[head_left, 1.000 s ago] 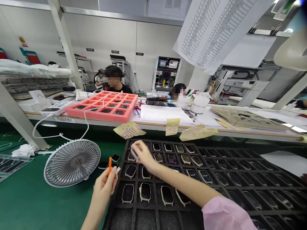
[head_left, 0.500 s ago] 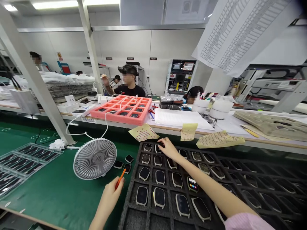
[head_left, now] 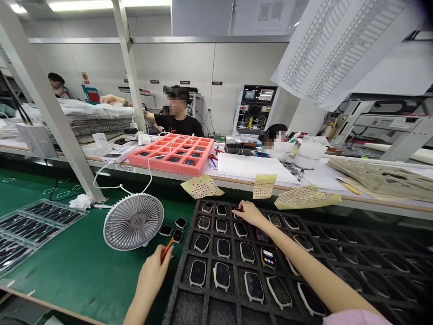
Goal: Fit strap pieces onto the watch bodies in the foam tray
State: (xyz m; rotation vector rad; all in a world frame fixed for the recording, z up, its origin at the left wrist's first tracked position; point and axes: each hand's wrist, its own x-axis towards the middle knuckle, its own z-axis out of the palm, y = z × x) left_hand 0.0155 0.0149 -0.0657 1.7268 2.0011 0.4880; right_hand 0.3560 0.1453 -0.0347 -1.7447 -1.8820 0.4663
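My left hand point(head_left: 153, 272) is shut on an orange pen point(head_left: 167, 249), low beside the black foam tray point(head_left: 184, 307). The tray's compartments hold several smartwatches with pale rims and dark screens. One watch has a lit, colourful screen point(head_left: 268, 258). My right hand point(head_left: 250, 214) reaches across the tray, its fingertips on a dark watch point(head_left: 238, 211) in the back row. I cannot tell whether they grip it. Several loose watches point(head_left: 177, 236) lie on the green mat point(head_left: 67, 266) left of the tray.
A white desk fan point(head_left: 133, 221) stands on the mat, with clear trays of dark parts point(head_left: 34, 230) to its left. Across the table edge are a pink foam tray point(head_left: 171, 154), perforated yellow sheets point(head_left: 306, 197) and a co-worker point(head_left: 177, 117).
My right hand has shifted slightly right along the tray's back row. My left hand and the pen have barely moved. The co-worker's arm now stretches out to the left.
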